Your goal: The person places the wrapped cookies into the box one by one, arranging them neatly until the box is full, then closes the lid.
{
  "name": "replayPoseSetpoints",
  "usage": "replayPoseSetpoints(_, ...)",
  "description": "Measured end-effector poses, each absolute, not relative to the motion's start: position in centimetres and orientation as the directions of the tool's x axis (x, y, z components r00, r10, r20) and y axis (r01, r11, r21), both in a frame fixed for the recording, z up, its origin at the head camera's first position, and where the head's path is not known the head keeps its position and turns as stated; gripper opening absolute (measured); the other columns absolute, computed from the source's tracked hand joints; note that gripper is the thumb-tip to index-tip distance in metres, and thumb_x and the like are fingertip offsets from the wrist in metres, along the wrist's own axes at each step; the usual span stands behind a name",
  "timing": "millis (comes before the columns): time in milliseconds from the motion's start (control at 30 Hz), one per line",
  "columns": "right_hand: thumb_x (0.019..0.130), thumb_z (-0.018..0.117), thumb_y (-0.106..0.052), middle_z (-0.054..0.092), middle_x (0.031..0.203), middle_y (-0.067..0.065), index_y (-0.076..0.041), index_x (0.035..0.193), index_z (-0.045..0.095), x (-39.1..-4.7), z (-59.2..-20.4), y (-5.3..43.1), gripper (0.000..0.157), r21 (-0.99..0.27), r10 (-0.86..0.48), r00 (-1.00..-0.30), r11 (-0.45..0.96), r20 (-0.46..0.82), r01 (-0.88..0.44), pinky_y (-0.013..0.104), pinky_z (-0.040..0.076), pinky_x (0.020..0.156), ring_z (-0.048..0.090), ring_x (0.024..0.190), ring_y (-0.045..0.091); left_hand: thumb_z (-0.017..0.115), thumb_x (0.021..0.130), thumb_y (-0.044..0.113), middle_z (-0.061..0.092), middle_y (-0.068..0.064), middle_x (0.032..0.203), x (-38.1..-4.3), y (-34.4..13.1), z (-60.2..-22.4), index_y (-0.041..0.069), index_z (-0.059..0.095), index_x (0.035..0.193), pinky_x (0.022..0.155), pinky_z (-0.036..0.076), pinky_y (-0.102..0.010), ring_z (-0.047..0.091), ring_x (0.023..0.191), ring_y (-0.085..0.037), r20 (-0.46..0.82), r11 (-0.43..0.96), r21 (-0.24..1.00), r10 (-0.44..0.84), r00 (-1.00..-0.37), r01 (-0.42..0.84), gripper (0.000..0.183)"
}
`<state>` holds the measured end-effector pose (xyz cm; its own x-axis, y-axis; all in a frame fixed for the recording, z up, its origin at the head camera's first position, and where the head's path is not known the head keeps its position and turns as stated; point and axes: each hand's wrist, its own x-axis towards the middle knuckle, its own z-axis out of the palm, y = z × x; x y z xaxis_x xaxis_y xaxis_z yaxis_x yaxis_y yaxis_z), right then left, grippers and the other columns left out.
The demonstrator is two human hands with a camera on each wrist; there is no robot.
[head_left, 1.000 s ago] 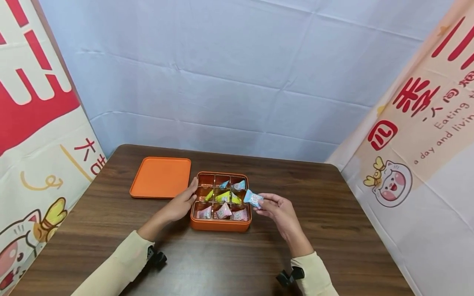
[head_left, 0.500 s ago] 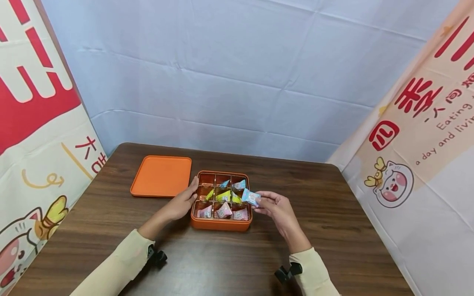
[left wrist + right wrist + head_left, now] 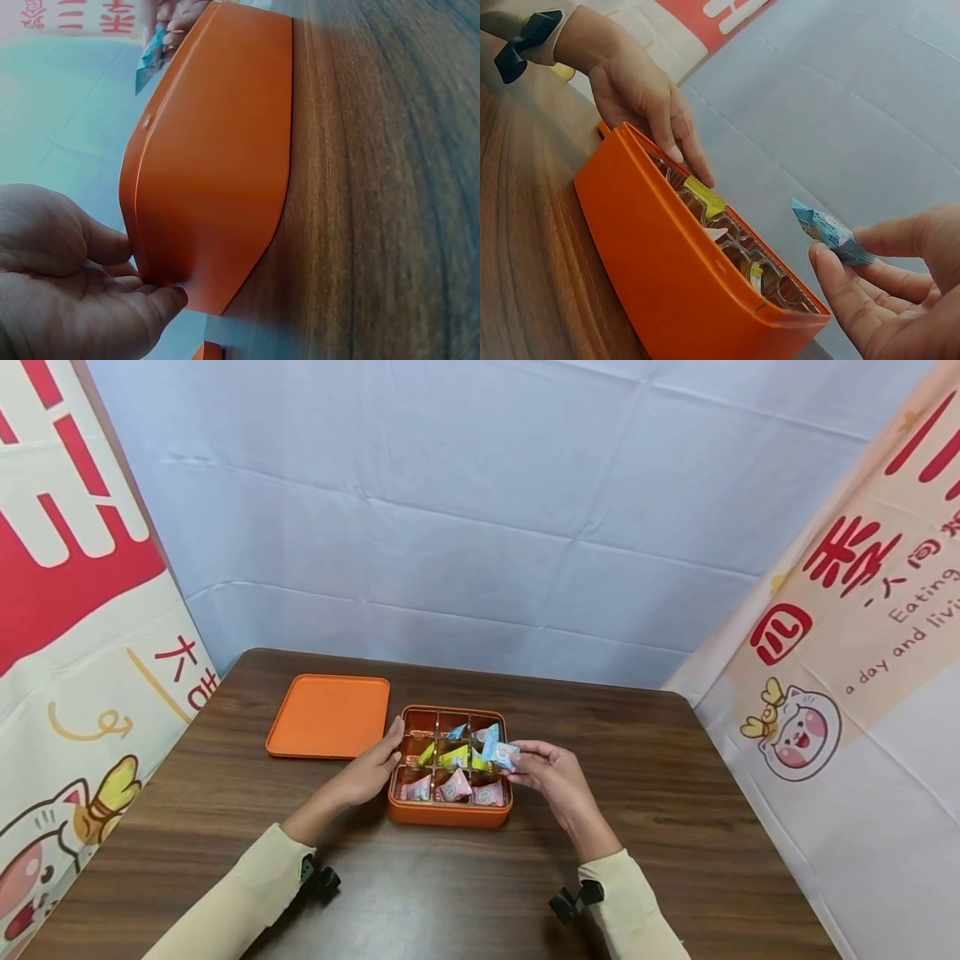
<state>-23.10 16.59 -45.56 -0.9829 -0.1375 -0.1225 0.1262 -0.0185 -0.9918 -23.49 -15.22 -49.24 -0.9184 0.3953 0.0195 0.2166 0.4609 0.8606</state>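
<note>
An orange box (image 3: 450, 814) with a divided clear insert stands on the table. Pink-wrapped candies (image 3: 453, 786) lie in its near row, yellow-wrapped ones (image 3: 454, 757) in the middle row and blue ones (image 3: 454, 732) in the back row. My right hand (image 3: 551, 777) pinches a blue wrapped candy (image 3: 498, 753) between thumb and fingers, above the right side of the box. Its twisted wrapper shows in the right wrist view, apart from the box rim. My left hand (image 3: 367, 774) rests against the box's left side, fingers fairly straight, touching the wall and rim.
An orange lid (image 3: 328, 717) lies flat on the wooden table (image 3: 420, 893), left of the box and partly behind the left hand. A pale cloth (image 3: 450, 510) hangs behind the table, with printed banners (image 3: 795, 727) at both sides.
My right hand has carried the blue candy slightly left, from beside the right rim to over the box. The left hand stays against the box's left side.
</note>
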Motion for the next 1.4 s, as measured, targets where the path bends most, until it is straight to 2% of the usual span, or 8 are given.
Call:
replayPoseSetpoints(167, 0.097, 0.067, -0.005, 0.072, 0.107, 0.018, 0.007, 0.127, 0.064, -23.7, -45.6, 16.2, 0.032, -0.992, -0.145, -0.982, -0.007, -0.124, 0.126, 0.035, 0.06, 0.08, 0.071, 0.087, 0.022, 0.032, 0.111, 0.006, -0.012, -0.014, 0.168, -23.6, -15.2, -49.2, -0.002, 0.0, 0.161, 0.121, 0.008, -0.057, -0.004, 0.154, -0.038, 0.015, 0.456, 0.865, 0.394, -0.919, 0.21, 0.059)
replayPoseSetpoints(600, 0.096, 0.068, -0.005, 0.07, 0.106, 0.016, 0.006, 0.127, 0.065, -24.7, -45.2, 15.1, 0.032, -0.991, -0.159, -0.979, 0.003, -0.13, 0.132, 0.036, 0.06, 0.083, 0.071, 0.087, 0.023, 0.033, 0.111, 0.005, -0.007, -0.021, 0.168, -23.8, -15.3, -48.9, -0.004, 0.004, 0.16, 0.12, 0.008, -0.058, -0.001, 0.154, -0.039, 0.032, 0.479, 0.846, 0.392, -0.92, 0.233, 0.058)
replayPoseSetpoints(833, 0.097, 0.067, -0.004, 0.07, 0.111, 0.018, 0.008, 0.127, 0.065, -24.8, -45.1, 14.9, 0.033, -0.991, -0.174, -0.976, 0.013, -0.133, 0.133, 0.035, 0.06, 0.083, 0.072, 0.086, 0.022, 0.033, 0.111, 0.005, -0.009, -0.019, 0.168, -23.6, -15.2, -48.7, -0.003, 0.002, 0.16, 0.121, 0.007, -0.058, -0.003, 0.154, -0.038, 0.027, 0.469, 0.854, 0.393, -0.919, 0.226, 0.059)
replayPoseSetpoints(1033, 0.097, 0.066, -0.003, 0.069, 0.109, 0.018, 0.008, 0.126, 0.065, -24.8, -45.1, 14.5, 0.031, -0.992, -0.175, -0.976, 0.013, -0.129, 0.129, 0.036, 0.06, 0.083, 0.071, 0.085, 0.021, 0.033, 0.111, 0.006, -0.013, -0.013, 0.168, -23.5, -15.1, -48.8, -0.001, 0.0, 0.161, 0.121, 0.008, -0.057, -0.005, 0.154, -0.036, 0.013, 0.457, 0.864, 0.398, -0.917, 0.211, 0.06)
replayPoseSetpoints(1267, 0.096, 0.068, -0.004, 0.066, 0.111, 0.018, 0.007, 0.127, 0.064, -25.2, -44.9, 13.8, 0.032, -0.99, -0.186, -0.972, 0.029, -0.142, 0.139, 0.035, 0.06, 0.084, 0.071, 0.089, 0.022, 0.033, 0.111, 0.007, -0.011, -0.014, 0.168, -23.3, -15.3, -48.9, -0.002, 0.002, 0.161, 0.121, 0.008, -0.056, -0.003, 0.154, -0.036, 0.007, 0.471, 0.858, 0.392, -0.92, 0.207, 0.059)
replayPoseSetpoints(1400, 0.097, 0.067, -0.004, 0.066, 0.108, 0.017, 0.007, 0.124, 0.065, -25.5, -44.8, 13.3, 0.03, -0.99, -0.201, -0.969, 0.019, -0.141, 0.14, 0.039, 0.059, 0.087, 0.072, 0.089, 0.023, 0.033, 0.111, 0.005, -0.011, -0.015, 0.168, -23.3, -15.2, -49.1, -0.002, 0.003, 0.161, 0.121, 0.008, -0.056, -0.002, 0.154, -0.037, 0.011, 0.47, 0.857, 0.392, -0.92, 0.21, 0.059)
